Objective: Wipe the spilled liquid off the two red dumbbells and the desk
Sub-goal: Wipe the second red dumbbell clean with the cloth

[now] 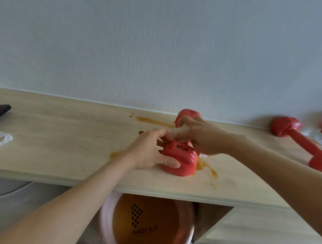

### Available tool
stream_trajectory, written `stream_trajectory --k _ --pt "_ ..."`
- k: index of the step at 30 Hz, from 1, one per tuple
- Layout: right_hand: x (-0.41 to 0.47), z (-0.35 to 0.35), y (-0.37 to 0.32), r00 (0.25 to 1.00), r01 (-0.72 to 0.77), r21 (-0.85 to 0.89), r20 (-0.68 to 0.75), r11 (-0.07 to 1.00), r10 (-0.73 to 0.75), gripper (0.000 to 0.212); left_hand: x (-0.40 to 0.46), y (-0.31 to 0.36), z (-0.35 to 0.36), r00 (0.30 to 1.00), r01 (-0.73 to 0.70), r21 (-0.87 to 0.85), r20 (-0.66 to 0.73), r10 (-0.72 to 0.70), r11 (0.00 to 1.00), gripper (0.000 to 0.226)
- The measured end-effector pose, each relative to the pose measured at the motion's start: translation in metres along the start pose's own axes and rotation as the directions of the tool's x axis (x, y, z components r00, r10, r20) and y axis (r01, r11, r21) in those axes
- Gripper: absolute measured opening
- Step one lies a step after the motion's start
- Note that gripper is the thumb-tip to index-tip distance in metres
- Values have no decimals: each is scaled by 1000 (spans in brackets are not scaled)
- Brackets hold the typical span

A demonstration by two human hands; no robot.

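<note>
One red dumbbell (183, 162) lies on the light wooden desk (66, 143), its far head (188, 114) close to the wall. My left hand (150, 152) grips its near head. My right hand (201, 137) is closed around the handle, which it hides; a small pale scrap shows under its edge. Brown liquid lies as a streak (153, 121) by the wall, a puddle (206, 166) right of the near head, and a spot (114, 154) by my left wrist. The second red dumbbell (303, 144) lies at the right, untouched.
Under the desk edge stands a pink basin (105, 224) holding brown liquid. A dark flat object (0, 111) and crumpled clear plastic (1, 139) lie at the far left. More clear plastic (319, 139) lies by the second dumbbell. The wall runs along the desk's back.
</note>
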State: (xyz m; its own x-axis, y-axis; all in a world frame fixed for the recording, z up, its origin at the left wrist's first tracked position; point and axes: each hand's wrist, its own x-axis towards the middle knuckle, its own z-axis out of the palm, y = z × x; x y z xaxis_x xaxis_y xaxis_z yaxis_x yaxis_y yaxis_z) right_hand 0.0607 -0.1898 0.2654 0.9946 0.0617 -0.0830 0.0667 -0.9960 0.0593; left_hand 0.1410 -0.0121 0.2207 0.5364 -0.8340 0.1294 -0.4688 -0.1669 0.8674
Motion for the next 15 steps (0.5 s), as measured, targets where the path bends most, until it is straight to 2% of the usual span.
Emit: stream_trajectory --k 1,3,7,9,12,15 --pt "-4 -1 1 998 53 71 33 996 -55 63 0 0 0 1000 -6 10 -1 6 1000 48" --pt "-5 0 7 996 66 138 52 988 -73 70 0 1 2 1000 -21 16 1 21 1000 47" --pt "13 -2 13 996 -85 -60 -39 995 83 58 0 2 3 1000 -28 17 3 28 999 47" --pt "17 1 14 992 -109 -80 -70 991 104 53 1 2 1 1000 -27 26 9 27 999 47" --pt "10 7 17 996 -81 121 -33 989 86 58 1 0 0 1000 -28 28 14 27 999 47" --pt "-7 4 15 984 -12 340 169 940 -48 66 1 0 0 999 -39 39 13 38 998 47"
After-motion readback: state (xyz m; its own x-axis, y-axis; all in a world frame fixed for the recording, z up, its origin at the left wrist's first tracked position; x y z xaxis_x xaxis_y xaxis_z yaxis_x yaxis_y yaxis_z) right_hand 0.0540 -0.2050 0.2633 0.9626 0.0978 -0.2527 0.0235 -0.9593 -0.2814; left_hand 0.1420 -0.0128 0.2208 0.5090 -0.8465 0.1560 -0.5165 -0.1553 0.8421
